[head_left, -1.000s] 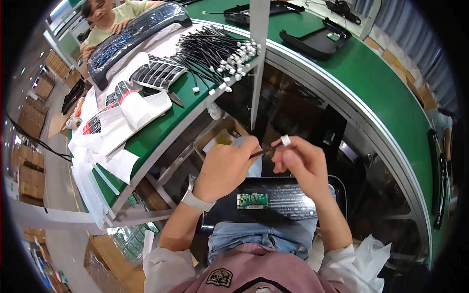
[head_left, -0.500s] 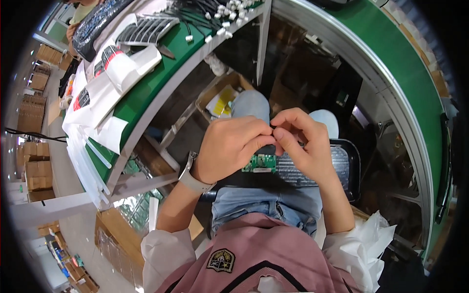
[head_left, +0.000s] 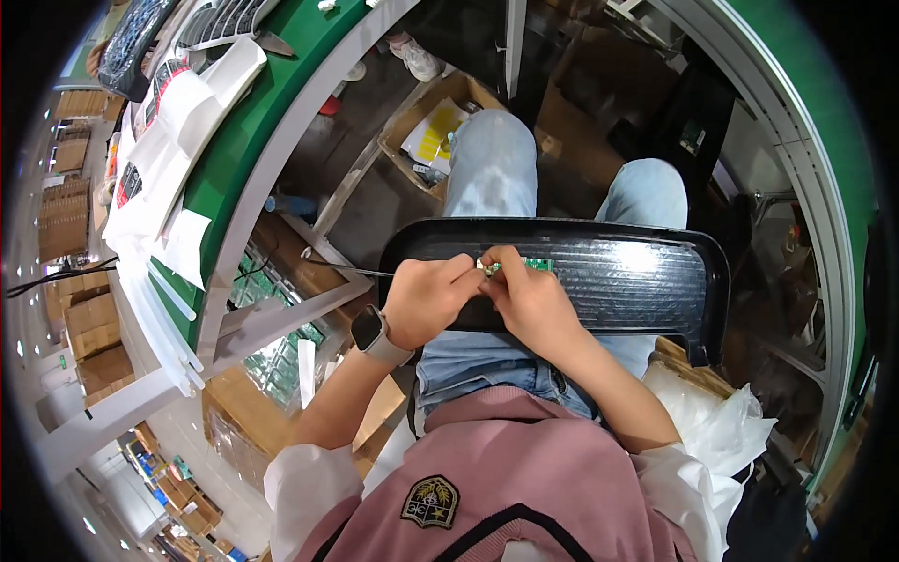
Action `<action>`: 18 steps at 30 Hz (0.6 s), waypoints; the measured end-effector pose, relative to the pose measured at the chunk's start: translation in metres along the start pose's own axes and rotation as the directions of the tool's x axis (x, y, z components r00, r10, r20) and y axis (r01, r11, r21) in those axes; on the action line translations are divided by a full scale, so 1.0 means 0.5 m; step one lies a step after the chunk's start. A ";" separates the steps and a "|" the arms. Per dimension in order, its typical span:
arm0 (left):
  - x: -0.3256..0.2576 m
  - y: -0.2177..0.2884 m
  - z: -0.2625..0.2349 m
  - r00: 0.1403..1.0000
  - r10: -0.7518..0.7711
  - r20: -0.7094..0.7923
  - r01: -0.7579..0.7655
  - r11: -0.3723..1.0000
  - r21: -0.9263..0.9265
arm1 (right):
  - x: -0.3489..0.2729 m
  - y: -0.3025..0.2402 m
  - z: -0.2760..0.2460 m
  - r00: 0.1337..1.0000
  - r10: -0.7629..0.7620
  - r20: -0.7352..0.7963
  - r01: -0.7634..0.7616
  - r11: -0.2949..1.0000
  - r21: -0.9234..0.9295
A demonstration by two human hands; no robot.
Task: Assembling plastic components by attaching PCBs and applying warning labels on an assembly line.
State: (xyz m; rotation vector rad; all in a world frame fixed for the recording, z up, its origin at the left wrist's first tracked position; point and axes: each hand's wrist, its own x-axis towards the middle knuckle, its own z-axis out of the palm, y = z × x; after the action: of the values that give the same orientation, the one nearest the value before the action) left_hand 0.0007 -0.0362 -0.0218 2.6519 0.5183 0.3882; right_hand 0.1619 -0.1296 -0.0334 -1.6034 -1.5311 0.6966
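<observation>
A long black plastic housing point(head_left: 627, 290) with a ribbed inner face lies across my lap. Inside it sits a green circuit board point(head_left: 537, 265), mostly covered by my fingers. My left hand point(head_left: 426, 302) is closed in a pinch on a thin black cable point(head_left: 361, 271), whose white-tipped loose end sticks out to the left over the housing's rim. My right hand point(head_left: 532, 302) is pinched too, its fingertips meeting the left ones at the board's left end. What lies between the right fingertips is too small and hidden to make out.
At the left, a green-topped bench point(head_left: 245, 117) carries white curved parts point(head_left: 201, 103) and white strips point(head_left: 159, 314). An open cardboard box point(head_left: 398, 140) stands on the floor beyond my knee. Green circuit boards point(head_left: 281, 361) lie below the bench; a white plastic bag point(head_left: 726, 421) is at right.
Both hands have moved lower, toward me. The housing now spans my lap in fuller view, and the cable with its white tip shows left of my left hand. The view has tilted toward my lap.
</observation>
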 end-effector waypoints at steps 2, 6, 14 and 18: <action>-0.015 -0.021 0.009 0.991 -0.103 0.085 0.099 0.994 0.051 | -0.007 0.013 -0.021 0.998 -0.001 0.059 0.002 1.000 -0.016; -0.005 -0.047 0.024 0.987 -0.111 0.116 0.104 0.992 0.069 | -0.025 0.062 -0.051 0.996 0.075 -0.048 -0.084 0.973 -0.214; 0.027 -0.063 0.034 0.997 -0.021 0.070 0.016 0.997 0.075 | -0.035 0.082 -0.059 0.989 0.098 -0.111 -0.133 0.914 -0.383; 0.034 -0.078 0.024 0.978 0.159 0.135 -0.179 0.972 0.155 | -0.028 0.078 -0.047 0.990 0.132 -0.040 -0.137 0.915 -0.379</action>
State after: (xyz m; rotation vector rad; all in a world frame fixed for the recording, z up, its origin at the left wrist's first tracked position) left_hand 0.0084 -0.0004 -0.0462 2.8699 0.2983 0.2389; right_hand 0.2011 -0.1456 -0.0556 -2.0137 -1.6295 0.4755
